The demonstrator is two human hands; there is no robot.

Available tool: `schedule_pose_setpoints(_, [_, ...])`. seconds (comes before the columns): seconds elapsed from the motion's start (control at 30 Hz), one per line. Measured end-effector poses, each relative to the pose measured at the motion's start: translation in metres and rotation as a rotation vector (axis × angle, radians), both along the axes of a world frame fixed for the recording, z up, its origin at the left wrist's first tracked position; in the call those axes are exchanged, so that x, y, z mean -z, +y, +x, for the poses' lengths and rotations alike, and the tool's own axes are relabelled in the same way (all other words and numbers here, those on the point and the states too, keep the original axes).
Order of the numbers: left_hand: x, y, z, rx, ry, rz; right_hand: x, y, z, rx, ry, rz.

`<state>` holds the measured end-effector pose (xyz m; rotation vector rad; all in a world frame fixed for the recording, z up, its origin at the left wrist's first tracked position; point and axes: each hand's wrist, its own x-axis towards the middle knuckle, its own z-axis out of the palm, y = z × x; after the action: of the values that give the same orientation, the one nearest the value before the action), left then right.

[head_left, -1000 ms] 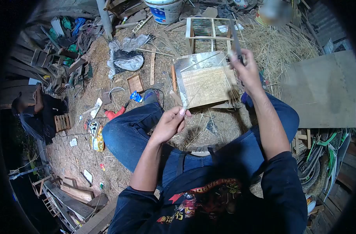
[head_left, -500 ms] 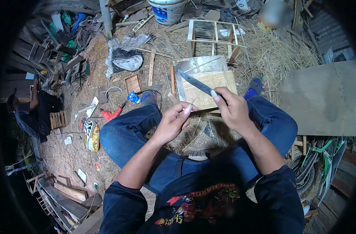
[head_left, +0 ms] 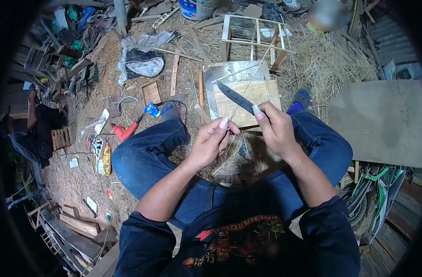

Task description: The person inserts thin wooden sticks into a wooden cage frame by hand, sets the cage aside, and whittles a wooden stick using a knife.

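Observation:
My right hand [head_left: 274,131] is closed round the handle of a knife [head_left: 235,97]. Its dark blade points up and to the left, over a light wooden board [head_left: 270,94]. My left hand [head_left: 212,142] pinches a thin wooden strip [head_left: 255,74] between thumb and fingers. The strip slants up to the right, passing by the blade; whether the two touch I cannot tell. Beneath the board lies a greyish flat sheet [head_left: 215,73], on the ground between my feet.
A slatted wooden frame [head_left: 255,39] stands beyond the board. To my left are a red power drill [head_left: 124,132], a small wooden box [head_left: 151,93] and a yellow bag [head_left: 104,161]. Another person [head_left: 30,129] sits at far left. A large flat panel [head_left: 382,122] lies at right.
The view has shifted slightly. My left hand has turned, and the strip now shows as a long line rising from it. The knife stays in my right hand.

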<state>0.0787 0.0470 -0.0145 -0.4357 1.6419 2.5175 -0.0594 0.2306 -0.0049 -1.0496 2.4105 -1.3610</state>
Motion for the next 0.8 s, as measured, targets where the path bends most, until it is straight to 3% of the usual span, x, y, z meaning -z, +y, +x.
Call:
schedule_pose_setpoints(0.27, [0.007,0.003,-0.004,0.024,0.051,-0.044,-0.008,-0.006,-0.003,0.030,-0.039,0.046])
schedule_pose_setpoints(0.43, [0.007,0.007,-0.002,0.015,0.047,-0.058,-0.008,-0.008,0.003,0.057,0.113,0.108])
schedule_pose_setpoints(0.77, [0.004,0.006,-0.003,-0.025,0.024,-0.111,-0.005,-0.007,0.005,0.024,0.167,0.113])
schedule_pose_setpoints(0.8, [0.002,0.004,-0.004,-0.023,0.004,-0.098,-0.009,-0.008,0.004,0.035,-0.044,0.006])
